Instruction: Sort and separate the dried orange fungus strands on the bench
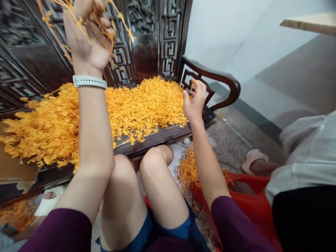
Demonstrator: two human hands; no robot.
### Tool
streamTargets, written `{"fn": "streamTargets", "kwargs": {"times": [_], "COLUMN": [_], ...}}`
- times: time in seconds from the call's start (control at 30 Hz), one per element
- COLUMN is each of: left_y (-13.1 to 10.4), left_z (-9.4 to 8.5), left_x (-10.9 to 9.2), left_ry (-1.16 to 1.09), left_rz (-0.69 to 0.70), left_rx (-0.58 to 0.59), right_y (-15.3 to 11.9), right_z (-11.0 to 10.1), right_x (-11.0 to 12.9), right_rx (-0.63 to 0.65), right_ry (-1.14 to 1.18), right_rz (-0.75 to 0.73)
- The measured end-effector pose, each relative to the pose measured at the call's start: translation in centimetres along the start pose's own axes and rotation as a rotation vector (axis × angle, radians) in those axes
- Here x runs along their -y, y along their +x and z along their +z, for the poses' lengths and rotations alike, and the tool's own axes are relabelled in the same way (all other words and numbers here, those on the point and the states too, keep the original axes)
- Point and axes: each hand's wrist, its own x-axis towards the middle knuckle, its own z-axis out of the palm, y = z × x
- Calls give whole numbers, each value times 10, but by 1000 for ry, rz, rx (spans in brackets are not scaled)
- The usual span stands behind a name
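Observation:
My left hand (91, 38), raised at the upper left, curls its fingers around several thin orange branched strands (54, 29). They look like plastic sprigs and dangle on both sides of the hand. Low at the bench's right end, my right hand (195, 99) has its thumb apart from its bent fingers, and I see nothing held in it. A long heap of orange sprigs (149, 105) covers the seat of a dark carved wooden bench (157, 136). The heap runs behind my left forearm and ends close beside my right hand.
A curved wooden armrest (225, 78) rises beyond my right hand. More orange strands (187, 168) lie on the floor by a red plastic stool or bag (252, 206). A person in pale clothes (309, 150) is on the right. Cardboard (15, 171) is at the left.

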Motion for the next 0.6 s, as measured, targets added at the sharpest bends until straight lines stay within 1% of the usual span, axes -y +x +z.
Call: {"fn": "streamTargets", "kwargs": {"times": [0.07, 0.13, 0.17, 0.2, 0.23, 0.3, 0.33, 0.4, 0.47, 0.5, 0.53, 0.57, 0.6], "left_y": [-10, -19, -22, -25, -26, -25, -24, -26, -39, -49, -62, -75, -89], "left_z": [5, 12, 16, 22, 28, 40, 48, 66, 91, 105, 120, 134, 148], "left_x": [-19, -33, -36, -35, -31, -11, 3, 36, 72, 89, 105, 120, 134], "left_ry": [52, 60, 50, 3, -37, -67, -77, -104, -90, -46, 26, 136, 268], "left_rz": [69, 102, 116, 126, 85, -38, -84, -158, -276, -345, -415, -493, -559], "left_rx": [-11, 1, 3, -31, -103, -160, -156, -129, -75, -16, 84, 214, 389], "right_y": [6, -6, -17, -30, -44, -74, -88, -116, -138, -147, -153, -156, -159], "right_z": [-15, -29, -35, -38, -40, -41, -42, -49, -65, -76, -87, -98, -108], "right_x": [13, 24, 28, 32, 35, 41, 45, 58, 74, 82, 91, 99, 106], "right_rx": [-45, -72, -61, -31, -4, 44, 79, 193, 354, 444, 534, 613, 679], "right_ry": [99, 204, 244, 276, 312, 392, 448, 545, 606, 619, 618, 604, 582], "right_rz": [-15, -2, 3, 5, 11, 50, 76, 86, 33, -14, -70, -124, -173]}}
